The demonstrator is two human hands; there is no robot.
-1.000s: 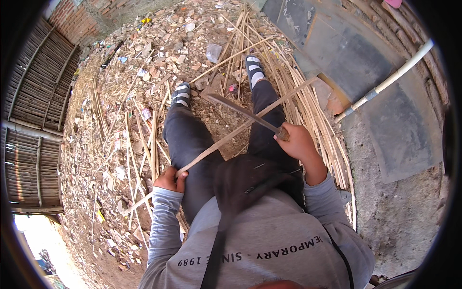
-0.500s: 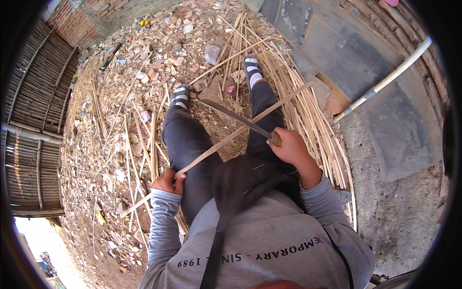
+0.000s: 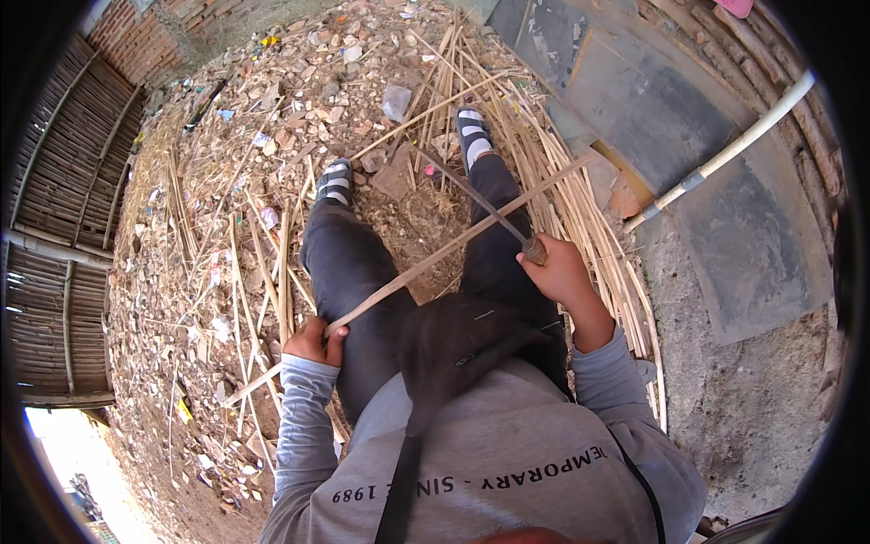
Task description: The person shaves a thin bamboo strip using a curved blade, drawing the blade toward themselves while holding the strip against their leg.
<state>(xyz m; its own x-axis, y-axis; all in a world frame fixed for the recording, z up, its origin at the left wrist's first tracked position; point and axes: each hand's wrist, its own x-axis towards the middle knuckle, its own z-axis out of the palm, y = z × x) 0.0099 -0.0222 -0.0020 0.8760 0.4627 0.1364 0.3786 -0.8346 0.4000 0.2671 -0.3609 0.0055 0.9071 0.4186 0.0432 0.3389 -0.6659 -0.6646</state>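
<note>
A long, pale bamboo strip (image 3: 421, 266) runs slantwise over my legs, from lower left up to the right. My left hand (image 3: 314, 344) is closed round it near its lower end, thumb pressed on top. In my right hand (image 3: 561, 269) is the wooden handle of a machete (image 3: 471, 191). Its long, dark blade points up and to the left, crossing the strip just past the handle. Whether the edge touches the strip I cannot tell.
Many split bamboo strips (image 3: 594, 236) lie in a long pile right of my legs. More strips (image 3: 285, 272) lie at my left. Rubble and litter cover the ground. Dark flat sheets (image 3: 752, 236) and a white pole (image 3: 725, 154) are at the right, a bamboo wall (image 3: 68, 172) at the left.
My right hand has shifted slightly right, and the machete has turned so its tip points farther up and right. My left hand and the strip are almost where they were.
</note>
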